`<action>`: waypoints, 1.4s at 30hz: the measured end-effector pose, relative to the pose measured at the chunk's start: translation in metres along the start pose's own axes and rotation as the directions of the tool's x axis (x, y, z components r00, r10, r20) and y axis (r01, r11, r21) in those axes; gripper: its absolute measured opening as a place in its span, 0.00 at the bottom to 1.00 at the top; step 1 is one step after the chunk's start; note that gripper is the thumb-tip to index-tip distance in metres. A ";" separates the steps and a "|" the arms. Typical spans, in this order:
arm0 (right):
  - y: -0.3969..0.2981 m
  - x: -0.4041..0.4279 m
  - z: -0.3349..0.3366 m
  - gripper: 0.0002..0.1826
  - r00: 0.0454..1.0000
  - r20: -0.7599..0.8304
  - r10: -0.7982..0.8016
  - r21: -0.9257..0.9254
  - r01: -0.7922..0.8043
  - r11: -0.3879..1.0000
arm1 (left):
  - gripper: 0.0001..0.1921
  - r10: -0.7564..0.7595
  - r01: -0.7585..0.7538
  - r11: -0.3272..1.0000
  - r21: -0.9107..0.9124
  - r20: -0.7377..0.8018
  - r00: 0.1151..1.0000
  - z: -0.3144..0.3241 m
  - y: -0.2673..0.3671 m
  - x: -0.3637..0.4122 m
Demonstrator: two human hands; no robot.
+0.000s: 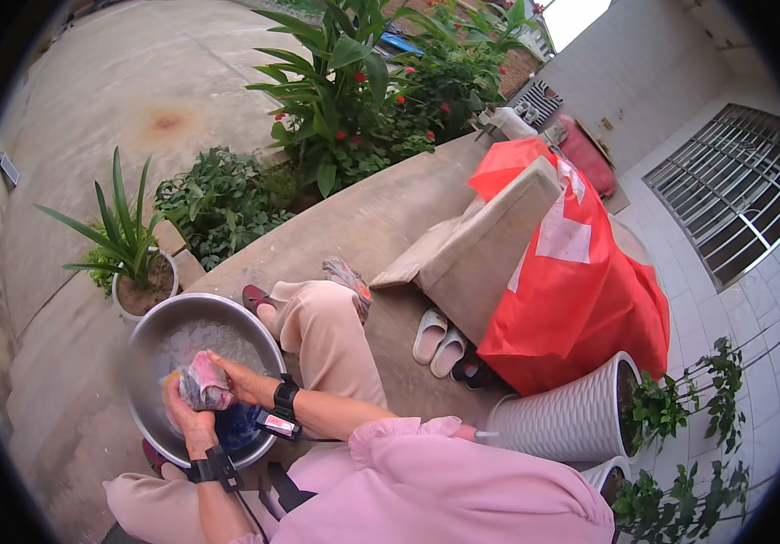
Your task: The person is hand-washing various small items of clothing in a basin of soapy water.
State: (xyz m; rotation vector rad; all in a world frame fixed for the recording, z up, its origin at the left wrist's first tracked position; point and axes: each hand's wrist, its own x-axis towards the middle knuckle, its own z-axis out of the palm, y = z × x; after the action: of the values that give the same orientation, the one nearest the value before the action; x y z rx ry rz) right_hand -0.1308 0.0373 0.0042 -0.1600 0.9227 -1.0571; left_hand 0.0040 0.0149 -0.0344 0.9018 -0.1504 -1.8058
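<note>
A large metal basin [269,343] of water stands on the concrete between my feet. Over it my left hand [186,413] and my right hand [243,381] both grip a wet, bunched cloth [205,381], pink and grey with a bit of orange-yellow. My right fingers lie along the cloth's pink upper side, while the left hand holds it from the near side. Something dark blue [237,427] lies in the water below my hands. Sudsy-looking water surrounds the cloth; the basin's floor is partly hidden.
A potted plant [145,285] stands close beyond the basin. To the right are white slippers [441,343], a cardboard-like box [481,262] under a red cloth [566,299], and a ribbed white planter [566,411]. A planted bed [226,197] borders the concrete.
</note>
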 end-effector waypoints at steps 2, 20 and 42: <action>-0.021 0.005 -0.006 0.23 0.951 -0.115 -0.286 -0.282 0.245 0.928 | 0.17 -0.234 0.238 0.970 0.043 -0.070 0.970 0.021 -0.005 -0.024; 0.014 0.018 0.016 0.14 0.785 0.046 -0.618 -0.967 0.190 0.170 | 0.21 -0.243 0.245 0.967 0.071 -0.029 0.970 -0.016 -0.031 0.006; 0.007 0.000 0.027 0.17 0.938 -0.013 -0.348 -0.807 0.195 0.558 | 0.24 -0.214 0.211 0.977 -0.036 -0.113 0.970 -0.036 -0.027 0.015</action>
State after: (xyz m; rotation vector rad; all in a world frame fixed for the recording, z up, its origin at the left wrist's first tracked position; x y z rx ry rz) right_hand -0.1067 0.0331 0.0177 -1.0208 1.5363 -0.8667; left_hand 0.0043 0.0250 -0.0805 1.0358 0.0437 -1.9413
